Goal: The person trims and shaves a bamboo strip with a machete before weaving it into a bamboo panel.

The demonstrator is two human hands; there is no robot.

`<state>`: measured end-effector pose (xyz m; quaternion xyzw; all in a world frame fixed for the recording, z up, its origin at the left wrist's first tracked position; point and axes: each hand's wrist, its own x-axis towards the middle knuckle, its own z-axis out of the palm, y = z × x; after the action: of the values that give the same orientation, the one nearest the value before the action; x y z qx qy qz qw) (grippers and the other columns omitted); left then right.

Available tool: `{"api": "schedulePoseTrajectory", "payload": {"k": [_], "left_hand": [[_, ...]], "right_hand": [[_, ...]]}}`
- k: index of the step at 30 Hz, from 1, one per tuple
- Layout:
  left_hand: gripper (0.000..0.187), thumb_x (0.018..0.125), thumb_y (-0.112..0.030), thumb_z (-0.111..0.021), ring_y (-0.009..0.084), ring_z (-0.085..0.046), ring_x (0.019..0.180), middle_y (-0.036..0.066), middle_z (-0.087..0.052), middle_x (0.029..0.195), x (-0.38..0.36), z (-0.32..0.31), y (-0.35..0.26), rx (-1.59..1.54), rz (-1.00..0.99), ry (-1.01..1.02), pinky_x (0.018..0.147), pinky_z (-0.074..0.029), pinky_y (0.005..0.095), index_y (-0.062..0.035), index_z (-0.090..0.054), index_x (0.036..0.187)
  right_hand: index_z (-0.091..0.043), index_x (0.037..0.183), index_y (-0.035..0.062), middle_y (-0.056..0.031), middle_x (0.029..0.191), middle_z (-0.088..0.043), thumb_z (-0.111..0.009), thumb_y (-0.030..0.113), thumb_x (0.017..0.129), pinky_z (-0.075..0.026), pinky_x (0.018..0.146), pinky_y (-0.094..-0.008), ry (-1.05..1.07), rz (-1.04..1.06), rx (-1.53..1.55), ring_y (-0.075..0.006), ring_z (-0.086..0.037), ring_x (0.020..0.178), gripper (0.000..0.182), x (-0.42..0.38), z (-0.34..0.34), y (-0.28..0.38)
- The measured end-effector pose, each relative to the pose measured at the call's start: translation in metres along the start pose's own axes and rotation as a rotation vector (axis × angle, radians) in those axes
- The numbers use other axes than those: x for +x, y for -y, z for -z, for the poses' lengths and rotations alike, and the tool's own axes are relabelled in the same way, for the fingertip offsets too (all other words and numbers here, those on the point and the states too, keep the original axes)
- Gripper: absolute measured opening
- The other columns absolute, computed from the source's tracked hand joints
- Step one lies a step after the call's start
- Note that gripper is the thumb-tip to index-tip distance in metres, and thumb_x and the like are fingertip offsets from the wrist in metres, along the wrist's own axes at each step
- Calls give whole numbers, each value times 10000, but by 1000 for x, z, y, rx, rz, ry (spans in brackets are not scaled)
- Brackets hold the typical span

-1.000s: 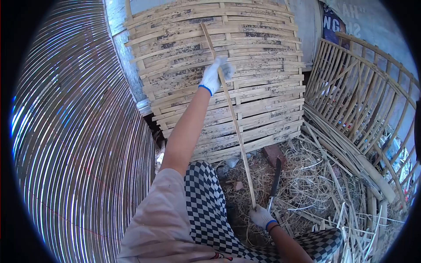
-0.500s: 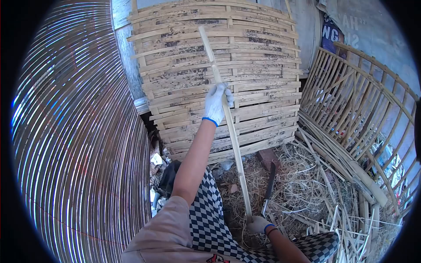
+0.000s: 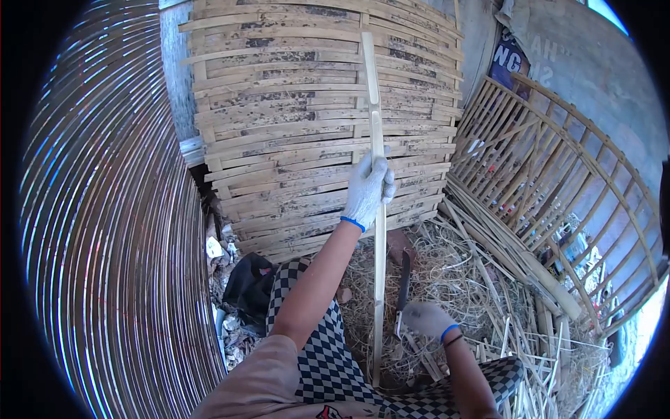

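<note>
My left hand [image 3: 370, 183], in a white knit glove with a blue cuff, is wrapped round a long pale bamboo strip [image 3: 379, 272]. The strip stands nearly upright in front of me, its far end overlapping the woven bamboo panel [image 3: 279, 153] and its near end down between my legs. My right hand [image 3: 427, 321], also gloved, has let the strip's lower end be and reaches over the straw-like shavings [image 3: 453, 279]. Its fingertips are right at the handle end of a dark-bladed knife [image 3: 404, 279]; I cannot tell whether they grip it.
A reddish block [image 3: 399, 248] lies at the knife's far end. Bamboo poles [image 3: 516, 251] lie along a slatted bamboo frame [image 3: 558, 160] on the right. Curved, shiny slats [image 3: 118, 265] rise on the left. A black bag [image 3: 248, 285] sits beside my checkered trouser leg [image 3: 317, 335].
My right hand has left the strip's lower end and moved up and right to the knife. The strip, still in my left hand, has swung more upright. My view has shifted slightly right.
</note>
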<state>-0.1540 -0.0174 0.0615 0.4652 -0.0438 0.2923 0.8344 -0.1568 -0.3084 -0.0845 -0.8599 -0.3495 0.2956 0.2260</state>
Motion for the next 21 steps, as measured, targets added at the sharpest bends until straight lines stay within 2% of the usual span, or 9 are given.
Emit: {"api": "schedulePoseTrajectory", "payload": {"k": [2, 3, 4, 7, 11, 14, 15, 18, 21], "left_hand": [[285, 1085, -214, -512, 96, -490, 567, -5, -531, 761, -3, -10, 4, -52, 27, 57, 471, -367, 235, -118, -536, 1352], [284, 1087, -235, -516, 96, -485, 552, -6, -532, 760, -2, -13, 10, -51, 50, 72, 471, -370, 233, -121, -535, 1346], [283, 1088, -247, -517, 96, -484, 548, -5, -533, 760, -5, -18, 13, -63, 53, 100, 471, -371, 233, -122, -534, 1341], [247, 1092, -251, -510, 83, -500, 495, -6, -553, 735, -12, -33, 24, -95, 36, 178, 428, -367, 237, -105, -552, 1287], [147, 1092, -238, -502, 90, -508, 489, 1, -546, 713, -28, -56, 30, -103, 97, 240, 429, -366, 239, -123, -499, 1000], [128, 1092, -233, -501, 90, -502, 491, -2, -542, 712, -35, -64, 37, -96, 65, 276, 430, -361, 237, -110, -538, 1085], [210, 1092, -232, -501, 86, -488, 495, -5, -532, 708, -38, -67, 30, -96, 104, 286, 431, -358, 233, -89, -551, 1237], [328, 1091, -232, -501, 81, -475, 499, -8, -523, 705, -44, -72, 27, -86, 91, 292, 434, -357, 228, -65, -512, 1373], [354, 1090, -232, -501, 77, -468, 500, -9, -519, 706, -46, -75, 26, -71, 76, 301, 436, -354, 226, -56, -495, 1397]], "right_hand": [[-673, 1084, 21, -69, 907, -697, -721, 250, 914, -546, 678, -306, -268, 57, 359, -142, -665, 769, 289, -6, 49, 38], [-657, 1068, 16, -33, 851, -650, -702, 285, 941, -512, 598, -276, -402, 230, 388, -103, -622, 694, 301, 2, 74, 52], [-652, 1039, 17, -16, 838, -623, -697, 288, 952, -471, 553, -247, -500, 235, 469, -72, -579, 650, 288, -1, 101, 81], [-666, 1132, -5, 2, 849, -633, -704, 305, 961, -456, 551, -241, -747, 419, 565, -57, -563, 635, 356, -1, 164, 144], [-678, 1212, -3, -28, 910, -683, -708, 297, 951, -500, 621, -236, -829, 572, 564, -89, -615, 676, 399, 24, 214, 186], [-696, 1215, -1, -43, 933, -702, -709, 287, 944, -520, 626, -248, -861, 597, 609, -104, -644, 703, 396, 36, 232, 203], [-709, 1197, -10, -51, 942, -710, -719, 263, 933, -528, 615, -250, -895, 588, 608, -108, -658, 721, 380, 32, 234, 210], [-713, 1180, -23, -51, 932, -711, -735, 239, 918, -529, 599, -245, -912, 590, 608, -104, -658, 721, 372, 26, 240, 219], [-728, 1139, -26, -44, 882, -712, -755, 205, 900, -526, 586, -241, -945, 604, 627, -99, -652, 687, 333, 18, 242, 226]]}}
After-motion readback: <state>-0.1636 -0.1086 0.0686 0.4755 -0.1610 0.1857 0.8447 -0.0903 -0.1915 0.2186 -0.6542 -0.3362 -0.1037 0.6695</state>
